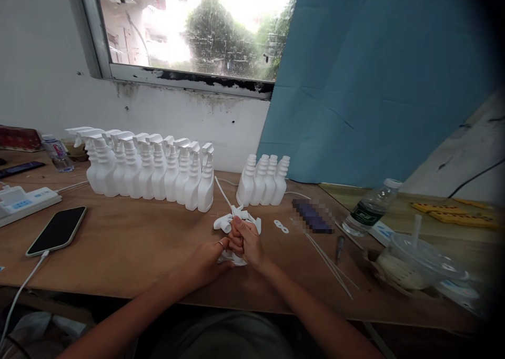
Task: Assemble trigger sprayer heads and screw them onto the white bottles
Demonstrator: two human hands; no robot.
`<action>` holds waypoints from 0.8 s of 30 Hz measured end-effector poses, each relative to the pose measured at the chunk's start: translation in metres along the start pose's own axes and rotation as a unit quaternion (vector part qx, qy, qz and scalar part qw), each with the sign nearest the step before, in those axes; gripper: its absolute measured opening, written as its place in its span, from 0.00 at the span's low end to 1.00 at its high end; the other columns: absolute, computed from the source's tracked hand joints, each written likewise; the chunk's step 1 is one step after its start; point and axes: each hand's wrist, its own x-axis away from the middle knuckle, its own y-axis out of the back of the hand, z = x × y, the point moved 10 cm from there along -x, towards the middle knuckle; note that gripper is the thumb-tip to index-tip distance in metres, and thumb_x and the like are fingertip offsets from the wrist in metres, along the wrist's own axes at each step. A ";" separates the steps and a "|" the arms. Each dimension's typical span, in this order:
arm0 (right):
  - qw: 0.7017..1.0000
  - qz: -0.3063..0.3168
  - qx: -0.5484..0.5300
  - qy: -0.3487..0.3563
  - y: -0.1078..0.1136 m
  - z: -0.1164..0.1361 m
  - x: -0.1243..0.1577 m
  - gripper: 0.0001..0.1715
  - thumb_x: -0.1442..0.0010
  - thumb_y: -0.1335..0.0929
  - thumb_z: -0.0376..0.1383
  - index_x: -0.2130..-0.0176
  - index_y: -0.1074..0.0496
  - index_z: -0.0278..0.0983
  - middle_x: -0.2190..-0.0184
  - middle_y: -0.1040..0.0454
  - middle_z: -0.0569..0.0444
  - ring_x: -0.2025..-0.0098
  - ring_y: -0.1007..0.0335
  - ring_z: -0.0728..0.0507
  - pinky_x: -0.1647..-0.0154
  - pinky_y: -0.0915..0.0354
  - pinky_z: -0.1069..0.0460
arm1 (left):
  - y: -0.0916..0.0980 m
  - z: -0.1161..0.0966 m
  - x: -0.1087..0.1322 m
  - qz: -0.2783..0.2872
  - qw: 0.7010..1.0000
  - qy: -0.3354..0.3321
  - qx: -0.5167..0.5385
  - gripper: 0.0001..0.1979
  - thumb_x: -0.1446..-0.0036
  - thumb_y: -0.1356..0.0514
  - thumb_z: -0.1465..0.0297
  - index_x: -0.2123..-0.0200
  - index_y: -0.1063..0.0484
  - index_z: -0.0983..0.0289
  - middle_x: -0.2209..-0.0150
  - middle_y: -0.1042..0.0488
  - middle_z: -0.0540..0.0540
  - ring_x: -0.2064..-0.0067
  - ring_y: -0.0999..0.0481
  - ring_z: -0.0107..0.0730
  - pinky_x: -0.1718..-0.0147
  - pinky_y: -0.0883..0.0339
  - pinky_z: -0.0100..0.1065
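Note:
My right hand (248, 239) is closed in a fist with the thumb on top. A thin white dip tube (223, 192) slants up and left from it; the part inside the fist is hidden. Just below, my left hand (219, 258) curls around a white trigger sprayer head (235, 259), mostly covered by the fingers. The two hands touch. More white trigger sprayer heads (223, 223) lie on the table directly behind them. At the back stand a long row of white bottles with sprayers fitted (160, 172) and a smaller group of open-necked white bottles (261, 183).
Loose white tubes (329, 264), a small white flat part (281, 226) and a dark marker-like object (340, 247) lie to the right. Beyond them are a water bottle (369, 212) and a lidded cup (414, 262). A charging phone (57, 231) and a power strip (29, 204) are left.

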 end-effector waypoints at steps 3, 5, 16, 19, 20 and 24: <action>0.999 -0.005 0.001 0.032 0.004 0.016 0.010 0.33 0.43 0.32 0.57 0.80 0.46 0.38 0.87 0.54 0.67 0.88 0.63 0.57 0.88 0.59 0.59 | 0.002 -0.010 0.003 0.004 1.000 -0.016 0.021 0.12 0.44 0.39 0.70 0.55 0.30 0.59 0.57 0.22 0.54 0.55 0.23 0.43 0.57 0.31 0.39; 0.998 -0.004 0.008 0.057 0.010 0.032 0.023 0.28 0.41 0.31 0.53 0.78 0.39 0.37 0.85 0.45 0.63 0.84 0.48 0.53 0.82 0.45 0.56 | 0.003 -0.015 0.004 -0.001 0.999 -0.023 0.043 0.15 0.45 0.37 0.69 0.53 0.30 0.57 0.55 0.23 0.53 0.54 0.23 0.42 0.54 0.31 0.39; 0.929 -0.186 0.174 0.270 0.099 0.140 0.112 0.07 0.41 0.29 0.39 0.68 0.22 0.39 0.69 0.27 0.50 0.63 0.28 0.41 0.57 0.32 0.43 | 0.005 -0.051 -0.015 0.086 0.995 -0.049 0.012 0.20 0.47 0.36 0.69 0.49 0.28 0.58 0.55 0.24 0.54 0.56 0.24 0.41 0.57 0.30 0.40; 0.887 -0.273 0.167 0.333 0.111 0.175 0.132 0.08 0.42 0.29 0.40 0.66 0.22 0.39 0.66 0.27 0.49 0.66 0.29 0.42 0.63 0.32 0.44 | 0.007 -0.053 -0.014 0.100 0.992 -0.060 0.039 0.19 0.48 0.35 0.70 0.52 0.26 0.59 0.58 0.23 0.53 0.59 0.24 0.38 0.60 0.30 0.36; 0.866 -0.304 0.167 0.361 0.113 0.187 0.142 0.08 0.42 0.29 0.40 0.63 0.22 0.40 0.62 0.27 0.49 0.66 0.29 0.43 0.64 0.32 0.45 | 0.007 -0.051 -0.014 0.104 0.991 -0.057 0.064 0.18 0.48 0.35 0.70 0.52 0.26 0.60 0.59 0.23 0.52 0.60 0.24 0.36 0.62 0.31 0.34; 0.759 -0.346 0.332 0.441 0.093 0.211 0.171 0.26 0.43 0.29 0.34 0.45 0.30 0.49 0.48 0.32 0.49 0.59 0.29 0.42 0.60 0.32 0.44 | 0.011 -0.046 -0.027 0.109 0.972 -0.037 0.206 0.19 0.48 0.34 0.67 0.52 0.27 0.63 0.59 0.25 0.53 0.61 0.26 0.31 0.63 0.32 0.30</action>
